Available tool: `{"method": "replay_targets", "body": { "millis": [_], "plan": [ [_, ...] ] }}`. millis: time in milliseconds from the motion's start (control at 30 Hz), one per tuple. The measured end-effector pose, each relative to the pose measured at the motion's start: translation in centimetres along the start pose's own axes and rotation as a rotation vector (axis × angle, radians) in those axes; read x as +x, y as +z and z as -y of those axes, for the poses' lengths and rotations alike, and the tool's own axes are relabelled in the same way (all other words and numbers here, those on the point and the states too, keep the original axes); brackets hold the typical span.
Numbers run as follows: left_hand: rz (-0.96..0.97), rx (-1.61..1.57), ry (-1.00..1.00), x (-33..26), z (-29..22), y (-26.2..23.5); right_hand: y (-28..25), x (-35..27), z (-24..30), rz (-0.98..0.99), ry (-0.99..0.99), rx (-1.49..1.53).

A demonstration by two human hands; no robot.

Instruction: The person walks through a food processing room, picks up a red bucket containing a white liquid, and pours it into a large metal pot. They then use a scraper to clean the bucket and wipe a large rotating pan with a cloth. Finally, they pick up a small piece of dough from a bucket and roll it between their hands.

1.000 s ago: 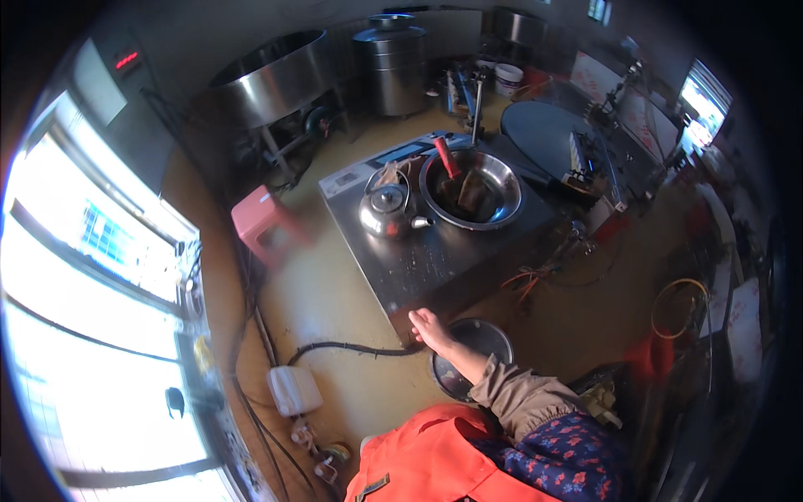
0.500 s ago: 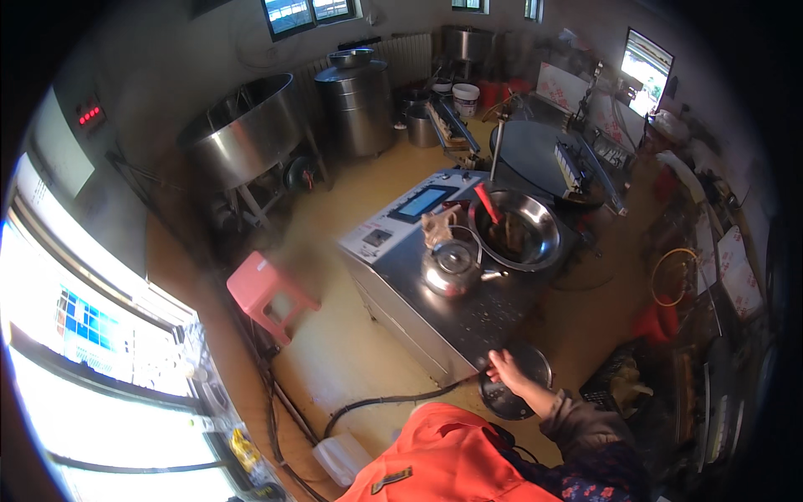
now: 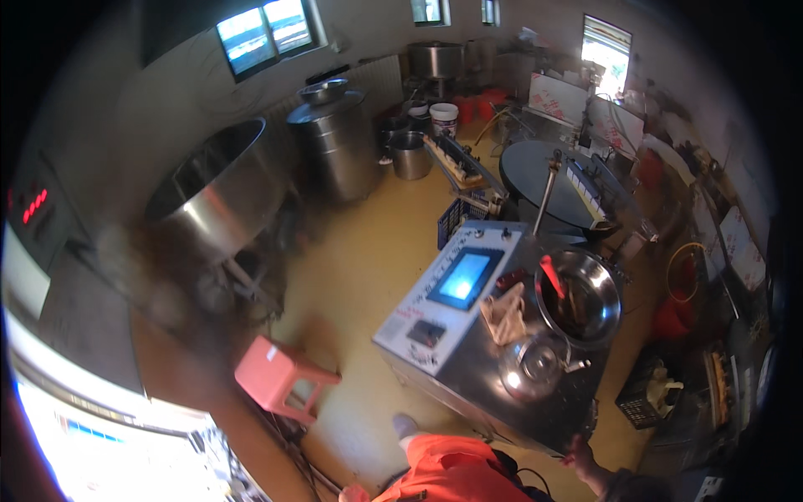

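My right hand [image 3: 584,465] is low in the picture, beside the near right corner of a steel-topped cabinet [image 3: 519,418]. Its fingers look loosely apart, dim and somewhat blurred, and I see nothing in them. Only a sliver of my left hand [image 3: 354,494] shows at the lower edge, left of my orange garment; its fingers are hidden. A shiny kettle [image 3: 535,366] stands on the cabinet. Behind it are a crumpled tan cloth [image 3: 504,314] and a steel bowl [image 3: 604,293] holding dark contents and a red-handled tool [image 3: 551,274].
The cabinet's control panel [image 3: 418,328] has a lit screen [image 3: 465,279]. A pink stool [image 3: 274,372] stands on the yellow floor to the left. Large steel vats [image 3: 226,197] line the far left. A round dark griddle [image 3: 535,171] lies beyond the bowl, and a black crate [image 3: 640,402] sits at right.
My view has swung left and forward, so the cabinet sits lower and further right. My right hand has left its place over the round black object. A bit of my left hand has appeared.
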State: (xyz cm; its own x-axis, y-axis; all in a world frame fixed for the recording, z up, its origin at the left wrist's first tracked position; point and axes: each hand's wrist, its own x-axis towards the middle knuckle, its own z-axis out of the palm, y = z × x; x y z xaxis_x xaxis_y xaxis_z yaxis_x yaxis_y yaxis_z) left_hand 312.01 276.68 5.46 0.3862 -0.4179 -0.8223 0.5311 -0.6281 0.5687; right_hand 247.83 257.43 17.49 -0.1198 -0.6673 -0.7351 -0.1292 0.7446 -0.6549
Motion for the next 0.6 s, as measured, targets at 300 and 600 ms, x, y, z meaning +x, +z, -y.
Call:
{"method": "replay_targets", "body": {
  "millis": [300, 600],
  "plan": [
    [0.137, 0.664, -0.041, 11.4, -21.1, -3.9, 4.4, -2.4, -1.9, -0.451, 0.15, 0.22],
    [0.486, 1.459, 0.262, 27.4, -42.7, -2.5, 14.7, -4.3, -2.7, -1.233, 0.135, 1.024]
  ]
}}
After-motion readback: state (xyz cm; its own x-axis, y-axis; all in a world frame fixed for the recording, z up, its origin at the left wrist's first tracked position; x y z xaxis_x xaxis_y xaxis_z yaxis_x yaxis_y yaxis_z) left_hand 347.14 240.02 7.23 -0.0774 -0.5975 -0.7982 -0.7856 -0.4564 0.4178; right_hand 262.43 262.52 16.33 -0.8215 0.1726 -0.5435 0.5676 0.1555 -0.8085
